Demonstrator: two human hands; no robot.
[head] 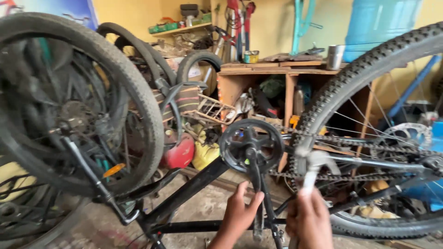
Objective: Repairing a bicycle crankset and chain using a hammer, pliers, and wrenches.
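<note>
A black bicycle stands upside down before me, its frame [194, 189] running low across the view. My left hand [240, 212] grips the black crank arm [254, 177] that hangs down from the chainring [251, 145]. My right hand [310, 219] is closed around the handle of a grey metal hammer [314, 163], whose blurred head is raised next to the chain [341, 138] and the rear wheel's knobby tyre [332, 97]. The front wheel [69, 106] looms large at the left.
A wooden workbench [277, 69] with cluttered shelves stands behind the bike. Spare tyres [138, 50] lean at the back left. A blue water drum [378, 23] and a metal cup [335, 56] sit on the right. A red can [180, 152] lies on the floor.
</note>
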